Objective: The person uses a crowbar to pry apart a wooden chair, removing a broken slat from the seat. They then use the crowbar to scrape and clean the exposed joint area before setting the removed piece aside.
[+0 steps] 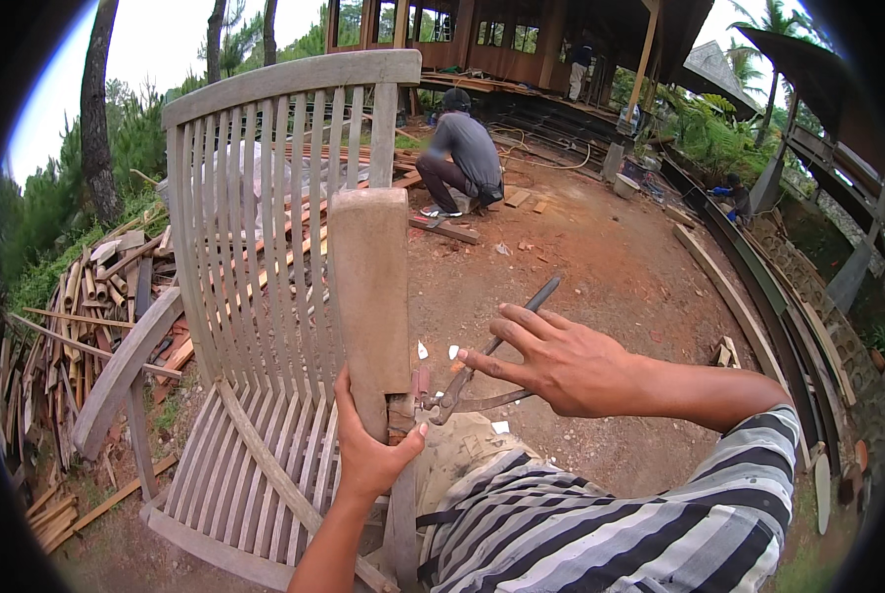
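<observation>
A weathered slatted wooden chair (255, 124) stands before me on the left. My left hand (368, 460) grips a broad upright wooden piece (368, 287) at its lower end, beside a notch with a metal fitting. Metal pincers (447, 400) sit with their jaws at that notch, one long handle angled up to the right. My right hand (581, 371) is loosely closed on the pincers, index finger stretched along them; its thumb is hidden. My striped shirt shows below.
A crouching person (462, 163) works on the dirt ground (611, 257) beyond the chair. Stacked timber (101, 306) lies left, long beams (729, 296) along the right edge. Another person (734, 198) is at the right; a third (578, 74) stands by a wooden building (442, 35).
</observation>
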The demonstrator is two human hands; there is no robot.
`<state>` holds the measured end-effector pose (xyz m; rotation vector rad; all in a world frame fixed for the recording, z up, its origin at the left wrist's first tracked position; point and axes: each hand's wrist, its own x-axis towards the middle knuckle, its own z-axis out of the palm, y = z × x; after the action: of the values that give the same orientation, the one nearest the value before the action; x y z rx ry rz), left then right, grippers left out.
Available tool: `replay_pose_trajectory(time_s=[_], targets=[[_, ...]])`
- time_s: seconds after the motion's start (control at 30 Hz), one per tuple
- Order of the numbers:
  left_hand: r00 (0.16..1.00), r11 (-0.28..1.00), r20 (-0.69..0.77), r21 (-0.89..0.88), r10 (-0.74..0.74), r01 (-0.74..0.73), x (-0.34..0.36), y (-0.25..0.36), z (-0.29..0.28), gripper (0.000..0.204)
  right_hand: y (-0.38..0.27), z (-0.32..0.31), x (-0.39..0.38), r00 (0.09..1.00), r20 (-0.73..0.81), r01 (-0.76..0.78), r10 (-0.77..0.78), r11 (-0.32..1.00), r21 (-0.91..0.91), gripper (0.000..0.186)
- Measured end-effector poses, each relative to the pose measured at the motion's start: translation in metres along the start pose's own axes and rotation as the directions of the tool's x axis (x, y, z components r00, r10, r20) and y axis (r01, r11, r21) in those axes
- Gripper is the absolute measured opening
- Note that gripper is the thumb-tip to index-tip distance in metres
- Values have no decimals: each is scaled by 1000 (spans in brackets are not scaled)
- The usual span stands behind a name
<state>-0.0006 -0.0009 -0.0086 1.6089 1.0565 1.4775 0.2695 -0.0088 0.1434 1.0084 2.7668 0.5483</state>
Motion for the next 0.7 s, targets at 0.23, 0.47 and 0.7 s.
replay_pose_trajectory(time_s=[0.23, 0.47, 0.7], targets=[[1000, 999, 22, -33, 9, -8, -3, 8, 0, 113, -4, 75, -20, 995, 43, -92, 85, 747, 658, 78], [999, 1000, 9, -5, -31, 31, -5, 10, -1, 120, -64, 133, -15, 908, 45, -278, 417, 517, 809, 73], [1000, 1000, -8, 17, 16, -16, -4, 2, 3, 111, -83, 169, 1, 798, -110, -220, 593, 456, 862, 84]])
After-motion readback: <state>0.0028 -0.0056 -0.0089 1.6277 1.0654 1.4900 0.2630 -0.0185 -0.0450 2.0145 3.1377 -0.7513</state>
